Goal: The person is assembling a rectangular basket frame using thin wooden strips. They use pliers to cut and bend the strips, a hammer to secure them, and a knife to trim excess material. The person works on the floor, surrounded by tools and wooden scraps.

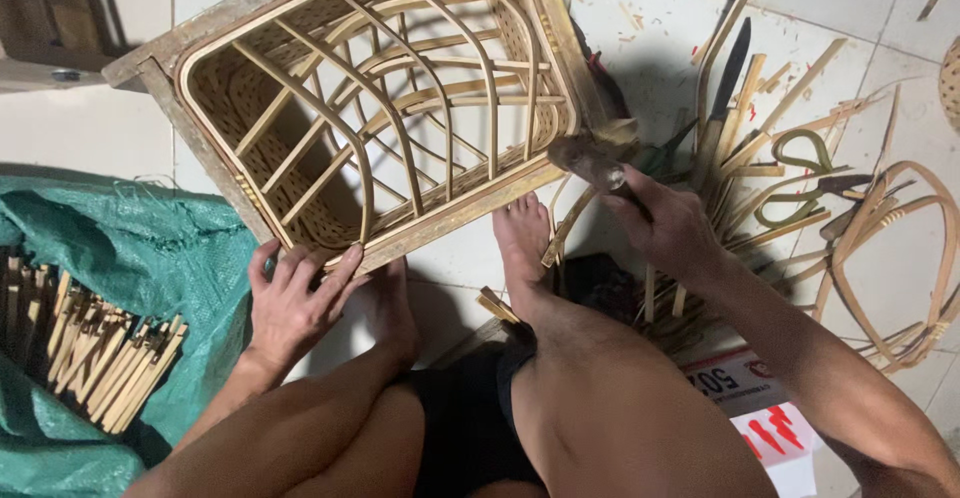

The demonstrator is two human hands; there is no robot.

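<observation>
Green tarp (150,248) holding cut bamboo sticks (95,343), loose bamboo strips (770,128) and bent rattan loops (900,258) on white tiled floor (660,18)

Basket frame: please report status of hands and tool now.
Left hand pressing on basket frame near edge. Right hand gripping hammer at frame corner. Feet against frame; bamboo strips scattered to the right.

Bare white floor tiles (80,133) lie open left of the woven bamboo frame (380,98). Right of it, passage is blocked by a heap of bamboo strips (770,138) and bent hoops (900,258). The green sack (130,248) with cut sticks (100,348) closes the lower left.
</observation>
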